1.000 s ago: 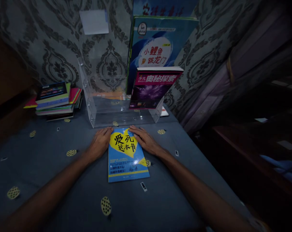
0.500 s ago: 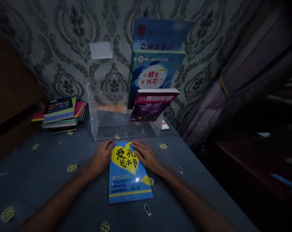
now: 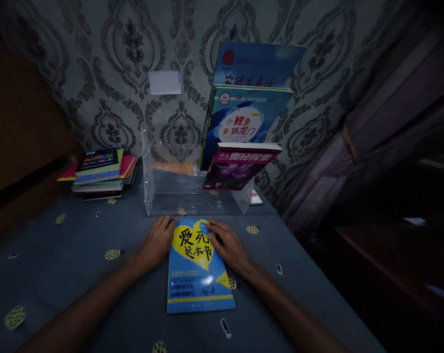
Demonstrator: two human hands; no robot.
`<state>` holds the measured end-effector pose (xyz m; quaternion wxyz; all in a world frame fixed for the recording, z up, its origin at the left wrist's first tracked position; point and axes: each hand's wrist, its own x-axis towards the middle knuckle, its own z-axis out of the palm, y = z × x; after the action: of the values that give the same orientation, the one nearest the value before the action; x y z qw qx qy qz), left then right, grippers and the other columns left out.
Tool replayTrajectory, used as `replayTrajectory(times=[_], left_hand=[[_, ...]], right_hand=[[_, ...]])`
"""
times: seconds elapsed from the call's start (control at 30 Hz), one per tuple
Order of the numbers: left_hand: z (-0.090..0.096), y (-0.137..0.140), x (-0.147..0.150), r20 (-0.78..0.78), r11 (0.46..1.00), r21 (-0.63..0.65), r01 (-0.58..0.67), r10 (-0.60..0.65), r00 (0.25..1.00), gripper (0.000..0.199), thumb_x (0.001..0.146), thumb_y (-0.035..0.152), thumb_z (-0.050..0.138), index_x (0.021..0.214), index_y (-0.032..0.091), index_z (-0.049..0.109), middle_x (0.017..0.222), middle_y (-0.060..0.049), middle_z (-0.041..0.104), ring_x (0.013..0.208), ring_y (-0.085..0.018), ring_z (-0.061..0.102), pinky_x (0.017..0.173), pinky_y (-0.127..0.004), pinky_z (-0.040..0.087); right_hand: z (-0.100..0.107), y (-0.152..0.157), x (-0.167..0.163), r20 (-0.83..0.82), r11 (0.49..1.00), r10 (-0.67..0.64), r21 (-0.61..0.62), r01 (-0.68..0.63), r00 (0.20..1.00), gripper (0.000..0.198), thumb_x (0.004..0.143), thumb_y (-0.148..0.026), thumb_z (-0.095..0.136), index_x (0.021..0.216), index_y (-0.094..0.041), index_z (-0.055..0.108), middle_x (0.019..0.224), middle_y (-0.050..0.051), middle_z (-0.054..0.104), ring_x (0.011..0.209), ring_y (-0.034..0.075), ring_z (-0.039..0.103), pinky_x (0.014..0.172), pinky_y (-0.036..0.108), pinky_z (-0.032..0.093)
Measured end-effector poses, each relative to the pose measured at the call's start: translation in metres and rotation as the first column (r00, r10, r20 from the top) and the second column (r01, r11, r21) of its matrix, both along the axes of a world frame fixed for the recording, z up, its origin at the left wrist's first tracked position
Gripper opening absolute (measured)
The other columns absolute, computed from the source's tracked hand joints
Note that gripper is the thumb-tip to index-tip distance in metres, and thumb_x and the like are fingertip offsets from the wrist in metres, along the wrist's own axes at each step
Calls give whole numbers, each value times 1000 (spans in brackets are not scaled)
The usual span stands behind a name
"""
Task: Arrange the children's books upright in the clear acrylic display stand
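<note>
As it lies, the book (image 3: 201,267) points lengthwise — toward the rack (image 3: 194,202).

Blue and yellow showed between the fingers (image 3: 217,230)
The flat book (image 3: 196,274) was blue with a yellow heart and black lettering, the counter (image 3: 134,314) grey-blue with yellow, dark-dotted fruit shapes. Beyond the fingers, the front upright book (image 3: 240,169) was magenta and purple, the taller books (image 3: 275,105) blue, the wallpaper (image 3: 134,44) grey with dark medallions.
</note>
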<state>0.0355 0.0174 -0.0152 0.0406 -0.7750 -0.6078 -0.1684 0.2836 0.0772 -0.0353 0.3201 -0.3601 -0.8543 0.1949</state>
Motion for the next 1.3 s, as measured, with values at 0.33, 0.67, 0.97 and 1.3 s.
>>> replayTrajectory(times=[0.33,0.67,0.97,1.3], left_hand=[[-2,9,-5,-139,1000,21,7,-4,990,29,95,13,45,122,18,54,112,-9,58,103,-24,54,89,-39,48],[0,12,-4,-49,999,-5,-34,34,998,28,95,12,44,117,20,59,112,-9,58,101,-25,54,87,-39,46],[0,11,-4,-74,999,-11,-38,37,997,32,94,9,44,121,17,59,110,-10,60,101,-26,55,86,-39,46],[-4,12,-7,-42,1000,-7,-16,15,999,34,94,11,41,123,20,58,109,-9,60,99,-25,53,86,-40,46]], right_hand=[[-1,9,-5,-18,1000,5,-16,-5,1000,35,95,-31,51,125,-22,66,133,13,64,125,28,59,107,52,46],[-1,8,-4,-47,1000,6,-30,-8,999,35,96,-31,50,126,-22,65,133,13,64,126,28,58,109,54,42],[6,4,-4,-40,999,23,-41,-24,999,36,96,-28,47,127,-22,64,133,12,63,127,27,56,107,52,45],[-1,7,1,-130,994,-52,-102,39,990,38,97,-25,41,127,-24,63,127,9,67,119,25,62,105,47,49]])
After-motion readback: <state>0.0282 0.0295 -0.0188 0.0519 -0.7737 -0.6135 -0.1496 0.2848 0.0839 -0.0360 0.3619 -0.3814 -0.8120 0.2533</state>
